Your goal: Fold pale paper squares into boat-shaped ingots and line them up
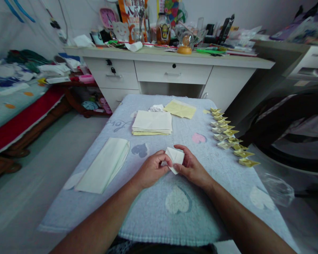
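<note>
A small white folded paper (178, 155), roughly square with crease lines across it, is held just above the cloth near the middle of the table. My left hand (155, 167) pinches its left edge between thumb and forefinger. On the other side, my right hand (194, 167) grips it with the thumb in front and the fingers behind. A stack of white and yellow paper sheets (152, 121) lies beyond the hands. To the left rests a long folded white paper (104, 165). Several yellow and white folded paper boats (230, 132) stand in rows at the right edge.
The table bears a blue cloth with hearts (153, 218). Yellow sheets (180, 108) and a crumpled white paper (157, 108) lie at its far end. Behind stands a cluttered white desk (159, 54). A bed (21, 102) is at left, a washing machine (302, 106) at right.
</note>
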Available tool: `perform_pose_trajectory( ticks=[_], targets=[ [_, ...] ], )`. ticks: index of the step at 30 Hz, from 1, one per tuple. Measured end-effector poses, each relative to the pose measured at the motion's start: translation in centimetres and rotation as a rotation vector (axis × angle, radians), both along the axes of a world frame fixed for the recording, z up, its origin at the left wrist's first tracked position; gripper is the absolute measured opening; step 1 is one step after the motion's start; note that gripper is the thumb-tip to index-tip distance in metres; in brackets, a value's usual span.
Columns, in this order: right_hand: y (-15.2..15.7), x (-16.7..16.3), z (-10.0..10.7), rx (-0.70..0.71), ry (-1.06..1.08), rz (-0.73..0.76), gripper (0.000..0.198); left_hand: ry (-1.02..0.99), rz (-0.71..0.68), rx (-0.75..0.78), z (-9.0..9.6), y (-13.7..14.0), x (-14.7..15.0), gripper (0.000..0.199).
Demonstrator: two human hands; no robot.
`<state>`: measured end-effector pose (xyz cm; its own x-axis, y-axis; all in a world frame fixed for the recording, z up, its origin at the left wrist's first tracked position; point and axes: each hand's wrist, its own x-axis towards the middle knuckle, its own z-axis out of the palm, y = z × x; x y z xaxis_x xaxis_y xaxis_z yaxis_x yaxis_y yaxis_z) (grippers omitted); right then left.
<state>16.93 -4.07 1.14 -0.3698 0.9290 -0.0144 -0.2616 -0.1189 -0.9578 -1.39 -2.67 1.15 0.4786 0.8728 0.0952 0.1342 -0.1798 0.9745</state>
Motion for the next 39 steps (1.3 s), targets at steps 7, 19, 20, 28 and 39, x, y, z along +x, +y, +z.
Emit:
perform_pose_trajectory(
  ticks=[7,19,20,28,39],
  targets=[
    [0.1,-0.1,-0.1,0.006,0.02,0.017,0.07,0.141,0.02,0.064,0.4,-0.1,0.1,0.013],
    [0.1,-0.2,-0.4,-0.019,0.015,0.0,0.072,0.24,0.024,0.131,0.8,-0.1,-0.1,0.016],
    [0.1,-0.2,-0.4,-0.02,0.003,-0.003,0.072,0.241,0.023,0.134,0.9,-0.1,-0.1,0.016],
    [0.2,0.0,-0.3,0.01,-0.08,0.009,0.076,0.214,0.047,0.109,0.8,-0.2,0.1,0.011],
    [0.3,0.5,-0.4,-0.006,-0.073,0.018,0.068,-0.036,0.114,-0.18,0.3,-0.2,0.3,0.025]
  ],
)
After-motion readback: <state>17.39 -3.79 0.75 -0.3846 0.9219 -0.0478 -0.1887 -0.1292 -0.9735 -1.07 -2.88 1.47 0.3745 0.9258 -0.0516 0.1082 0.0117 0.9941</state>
